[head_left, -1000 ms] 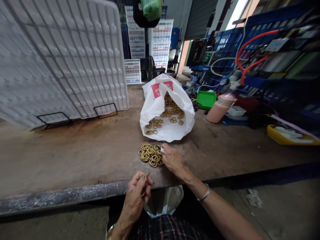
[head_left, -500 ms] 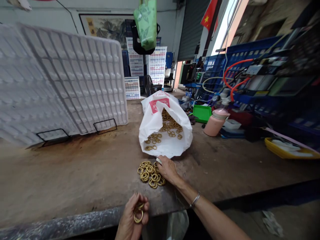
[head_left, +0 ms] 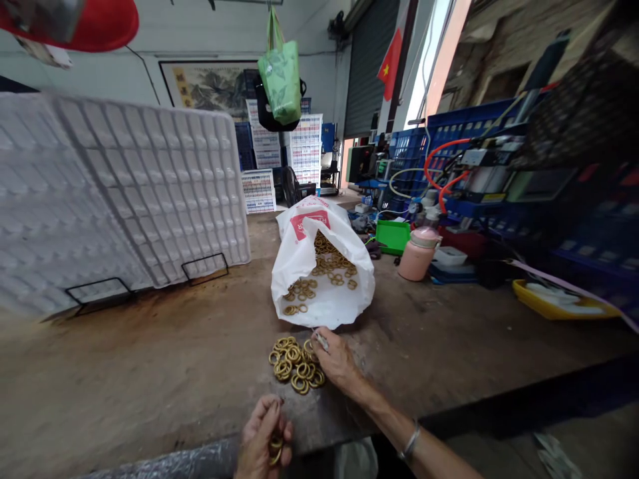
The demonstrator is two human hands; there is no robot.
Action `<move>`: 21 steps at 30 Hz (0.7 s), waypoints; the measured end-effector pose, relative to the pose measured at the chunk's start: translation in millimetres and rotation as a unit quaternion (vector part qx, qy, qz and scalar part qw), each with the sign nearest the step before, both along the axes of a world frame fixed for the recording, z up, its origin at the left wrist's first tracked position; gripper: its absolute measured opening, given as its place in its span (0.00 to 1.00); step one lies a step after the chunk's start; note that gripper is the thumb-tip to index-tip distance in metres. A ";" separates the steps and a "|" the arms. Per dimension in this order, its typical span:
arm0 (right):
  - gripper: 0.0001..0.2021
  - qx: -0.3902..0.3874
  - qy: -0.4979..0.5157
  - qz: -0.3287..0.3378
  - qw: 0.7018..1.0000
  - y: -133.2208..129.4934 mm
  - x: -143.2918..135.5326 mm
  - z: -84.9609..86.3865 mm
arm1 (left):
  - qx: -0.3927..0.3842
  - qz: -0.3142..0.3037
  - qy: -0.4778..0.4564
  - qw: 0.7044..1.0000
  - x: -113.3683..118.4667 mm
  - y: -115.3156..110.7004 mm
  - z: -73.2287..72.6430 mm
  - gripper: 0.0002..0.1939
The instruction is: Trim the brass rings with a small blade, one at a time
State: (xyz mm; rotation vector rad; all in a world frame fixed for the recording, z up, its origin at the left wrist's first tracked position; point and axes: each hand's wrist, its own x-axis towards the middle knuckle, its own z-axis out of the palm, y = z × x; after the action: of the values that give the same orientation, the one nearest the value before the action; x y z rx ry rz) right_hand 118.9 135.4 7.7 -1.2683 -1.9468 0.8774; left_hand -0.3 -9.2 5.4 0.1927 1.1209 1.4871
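My left hand (head_left: 265, 436) is curled at the table's front edge around a few brass rings (head_left: 275, 447), partly hidden by the fingers. My right hand (head_left: 335, 359) rests at the right side of a loose pile of brass rings (head_left: 294, 364), its thumb and fingers pinched together. A small whitish piece (head_left: 322, 341) shows at those fingers; whether it is a wrap or a held thing I cannot tell. Just behind the pile lies a white plastic bag (head_left: 344, 309), its mouth facing me, with many more rings inside.
White moulded trays (head_left: 164, 179) stand upright on the left, by black wire stands (head_left: 204, 268). To the right are a pink bottle (head_left: 418, 256), a green tray (head_left: 392, 237) and a yellow tray (head_left: 554, 307). A green bag (head_left: 280, 83) hangs above the table (head_left: 150, 372).
The left fingers have closed further over the rings, and the thumb has come up against the fingertips. My right hand stays beside the pile. The whole view has shifted slightly.
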 end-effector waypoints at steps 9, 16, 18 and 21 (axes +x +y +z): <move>0.03 -0.271 0.162 0.096 0.944 -64.3 -4.1 21.4 | 0.053 0.054 0.312 0.947 11.8 1.1 -1.4 0.23; 0.12 -0.453 0.250 0.094 0.850 -81.5 7.7 22.3 | 0.091 0.023 0.387 0.917 22.4 -10.8 9.0 0.18; 0.14 -0.483 0.265 0.104 0.828 -84.7 10.4 26.7 | 0.113 0.016 0.390 0.914 24.2 -13.1 9.1 0.18; 0.14 -0.487 0.247 0.104 0.831 -87.9 9.4 27.7 | 0.100 0.002 0.425 0.900 24.2 -13.6 6.0 0.18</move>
State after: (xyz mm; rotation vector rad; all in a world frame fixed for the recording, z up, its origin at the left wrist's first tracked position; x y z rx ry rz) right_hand 128.3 47.5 35.4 -1.1280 -1.1972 2.2372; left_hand 23.9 -22.8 11.4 1.0644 1.6361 1.5509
